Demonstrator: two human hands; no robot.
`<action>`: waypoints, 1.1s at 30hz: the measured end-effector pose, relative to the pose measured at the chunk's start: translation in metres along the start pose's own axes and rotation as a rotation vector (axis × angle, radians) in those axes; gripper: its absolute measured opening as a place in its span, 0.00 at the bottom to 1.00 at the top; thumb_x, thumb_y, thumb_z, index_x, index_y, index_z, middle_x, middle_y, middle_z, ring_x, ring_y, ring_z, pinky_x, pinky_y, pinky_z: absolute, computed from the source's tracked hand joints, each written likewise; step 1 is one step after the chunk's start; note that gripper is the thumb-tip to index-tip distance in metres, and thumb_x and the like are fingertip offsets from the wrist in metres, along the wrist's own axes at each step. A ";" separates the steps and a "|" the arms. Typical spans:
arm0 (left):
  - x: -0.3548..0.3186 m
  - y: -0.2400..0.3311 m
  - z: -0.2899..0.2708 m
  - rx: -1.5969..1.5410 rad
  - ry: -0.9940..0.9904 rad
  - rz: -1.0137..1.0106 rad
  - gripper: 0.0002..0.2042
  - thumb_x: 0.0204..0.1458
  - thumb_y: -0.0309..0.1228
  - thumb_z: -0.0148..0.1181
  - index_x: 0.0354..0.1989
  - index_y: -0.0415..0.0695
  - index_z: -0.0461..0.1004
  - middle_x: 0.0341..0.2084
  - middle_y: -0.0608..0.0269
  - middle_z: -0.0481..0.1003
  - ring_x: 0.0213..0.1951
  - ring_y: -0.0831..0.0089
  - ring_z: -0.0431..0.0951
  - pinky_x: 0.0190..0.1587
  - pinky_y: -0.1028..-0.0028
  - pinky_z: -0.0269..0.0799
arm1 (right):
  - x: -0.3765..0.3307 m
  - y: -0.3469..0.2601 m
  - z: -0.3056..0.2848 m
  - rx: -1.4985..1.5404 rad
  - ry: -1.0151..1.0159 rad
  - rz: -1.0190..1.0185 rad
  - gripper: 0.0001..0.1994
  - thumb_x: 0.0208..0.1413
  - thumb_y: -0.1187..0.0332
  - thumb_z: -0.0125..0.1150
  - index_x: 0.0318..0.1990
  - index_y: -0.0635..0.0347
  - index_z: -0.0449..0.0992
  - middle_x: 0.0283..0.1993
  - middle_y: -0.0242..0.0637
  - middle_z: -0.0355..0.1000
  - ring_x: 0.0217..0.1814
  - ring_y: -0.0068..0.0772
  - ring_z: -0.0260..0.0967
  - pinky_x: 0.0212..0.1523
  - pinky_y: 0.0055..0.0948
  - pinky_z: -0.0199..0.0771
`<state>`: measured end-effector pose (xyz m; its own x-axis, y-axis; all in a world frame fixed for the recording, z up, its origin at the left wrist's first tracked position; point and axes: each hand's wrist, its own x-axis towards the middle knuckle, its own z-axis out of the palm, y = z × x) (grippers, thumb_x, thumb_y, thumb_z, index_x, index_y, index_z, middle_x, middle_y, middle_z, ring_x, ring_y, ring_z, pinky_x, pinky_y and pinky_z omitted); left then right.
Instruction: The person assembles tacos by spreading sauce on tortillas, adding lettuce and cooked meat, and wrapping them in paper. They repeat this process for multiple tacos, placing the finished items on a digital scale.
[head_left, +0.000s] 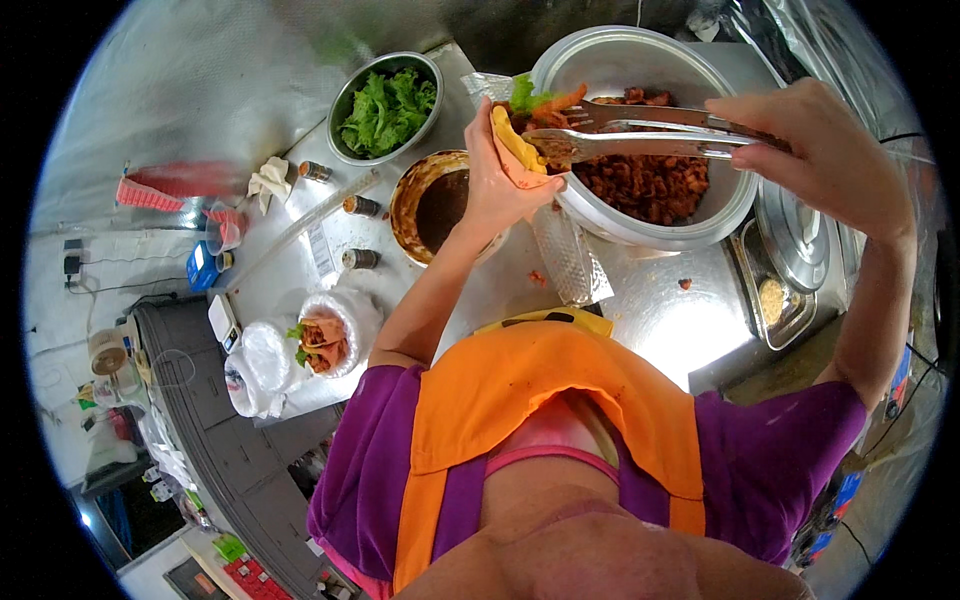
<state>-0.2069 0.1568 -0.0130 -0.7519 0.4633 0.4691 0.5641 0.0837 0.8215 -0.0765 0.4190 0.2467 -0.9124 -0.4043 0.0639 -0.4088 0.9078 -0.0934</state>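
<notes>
My left hand (492, 190) is closed around a folded wrap (520, 152) in pinkish-orange paper, with yellow and a green lettuce leaf at its mouth. In my right hand (815, 150) is a pair of metal tongs (660, 143). Their tips reach the wrap's opening, where reddish-brown meat pieces (548, 114) show. Below the tongs stands a large pale pot (735, 215), partly filled with dark red-brown meat (640, 190). Behind my left forearm is a bowl of brown sauce (405, 205), partly covered by that hand.
A metal bowl (432, 70) of lettuce stands at the back left. Several small spice jars (361, 205) line the metal table. Finished wraps (325, 340) sit in a plastic-lined container at the near left. A lid (800, 245) and a tray (757, 290) lie right of the pot.
</notes>
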 end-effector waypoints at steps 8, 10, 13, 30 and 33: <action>0.001 0.002 0.004 -0.058 -0.034 -0.052 0.58 0.36 0.26 0.76 0.71 0.39 0.34 0.63 0.47 0.53 0.64 0.61 0.62 0.64 0.64 0.65 | -0.003 0.005 0.012 0.025 0.059 -0.075 0.18 0.55 0.64 0.62 0.51 0.63 0.77 0.30 0.44 0.75 0.28 0.38 0.71 0.33 0.35 0.68; 0.000 -0.001 0.007 -0.115 -0.042 -0.047 0.58 0.36 0.25 0.76 0.71 0.40 0.34 0.63 0.48 0.53 0.63 0.61 0.62 0.63 0.64 0.67 | -0.001 0.004 0.018 0.005 0.088 -0.102 0.17 0.54 0.65 0.63 0.50 0.62 0.78 0.30 0.45 0.75 0.29 0.40 0.72 0.33 0.37 0.69; -0.005 -0.005 0.003 -0.101 -0.040 -0.047 0.59 0.36 0.25 0.76 0.71 0.42 0.33 0.63 0.49 0.53 0.63 0.62 0.63 0.62 0.63 0.68 | -0.005 0.007 0.010 0.024 0.043 -0.055 0.17 0.55 0.65 0.61 0.52 0.61 0.77 0.30 0.44 0.75 0.26 0.39 0.71 0.30 0.33 0.69; -0.001 0.005 0.007 -0.248 -0.032 -0.088 0.60 0.34 0.26 0.77 0.71 0.42 0.34 0.62 0.50 0.53 0.62 0.62 0.63 0.62 0.64 0.66 | -0.025 0.012 0.035 0.082 0.161 -0.021 0.16 0.57 0.66 0.60 0.52 0.59 0.77 0.28 0.44 0.75 0.26 0.41 0.73 0.30 0.35 0.70; -0.002 0.004 0.005 -0.242 -0.059 -0.109 0.61 0.33 0.27 0.77 0.71 0.39 0.33 0.61 0.51 0.52 0.63 0.62 0.61 0.64 0.64 0.64 | -0.018 0.008 0.043 0.084 0.123 -0.012 0.16 0.56 0.66 0.61 0.52 0.61 0.77 0.27 0.44 0.75 0.24 0.37 0.73 0.29 0.33 0.70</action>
<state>-0.2013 0.1606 -0.0122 -0.7783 0.5146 0.3598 0.3778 -0.0739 0.9229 -0.0642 0.4290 0.2018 -0.9001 -0.3939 0.1861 -0.4248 0.8882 -0.1748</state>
